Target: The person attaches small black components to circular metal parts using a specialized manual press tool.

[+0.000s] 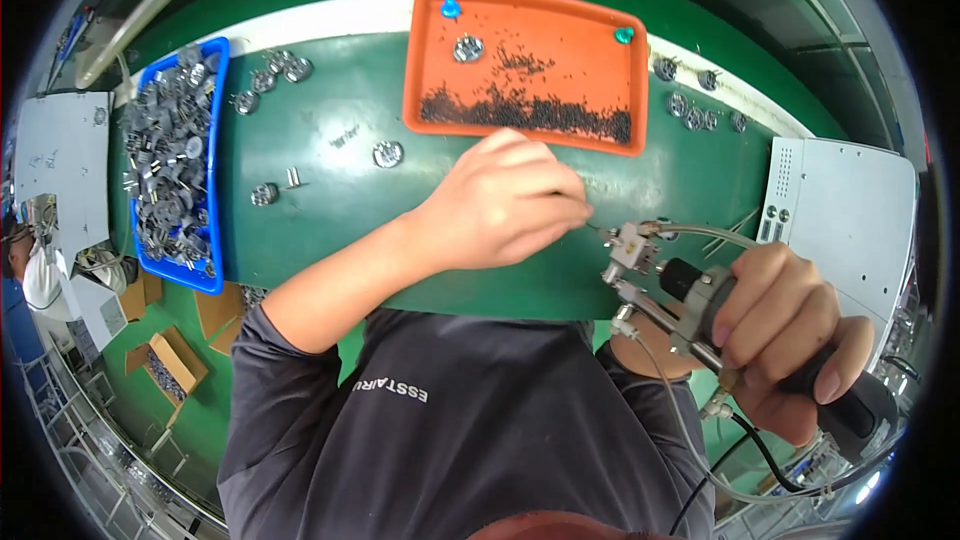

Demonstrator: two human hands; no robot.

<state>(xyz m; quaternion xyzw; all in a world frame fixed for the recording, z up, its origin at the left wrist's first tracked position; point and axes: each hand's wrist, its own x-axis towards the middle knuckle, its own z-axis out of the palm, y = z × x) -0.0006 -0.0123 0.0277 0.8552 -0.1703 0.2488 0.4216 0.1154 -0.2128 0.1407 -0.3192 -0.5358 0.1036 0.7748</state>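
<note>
My left hand (pixel 510 202) is held over the green bench in front of the orange tray. Its fingers are pinched together, and whatever they hold is too small to make out. Close to those fingertips is the tip of a hand tool (pixel 680 285) with a black grip, a metal valve head and hoses. My right hand (pixel 795 330) is wrapped round the tool's black grip at the bench's right front. The orange tray (pixel 560 10) contains many small black pieces that look like screws, a round metal part (pixel 467 49), a blue piece (pixel 450 8) and a green piece (pixel 624 35).
A blue bin (pixel 218 140) piled with grey pronged parts stands at the left. Loose round metal parts (pixel 387 153) lie about the green bench (pixel 330 200), several right of the tray. A white equipment box (pixel 845 210) stands at the right. Hoses (pixel 690 440) trail below my right hand.
</note>
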